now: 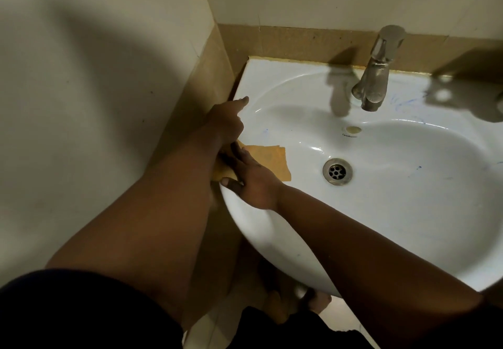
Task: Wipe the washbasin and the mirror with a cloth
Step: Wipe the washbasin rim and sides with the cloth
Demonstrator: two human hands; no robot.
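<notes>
The white washbasin (408, 212) fills the right half of the view, with faint blue marks on its surface. An orange cloth (272, 160) lies over the basin's left rim and down its inner slope. My right hand (250, 180) presses flat on the cloth, fingers straight and pointing up-left, thumb on the rim. My left hand (226, 122) is at the left rim just above it. Its index finger stretches out along the rim, and its other fingers curl down onto the cloth's upper left corner. No mirror is in view.
A metal tap (375, 71) stands at the back of the basin, above the drain (337, 171). A tiled wall (95, 76) stands close on the left, and a brown tile band (299, 43) runs behind the basin. Bare feet (294, 302) show below the basin.
</notes>
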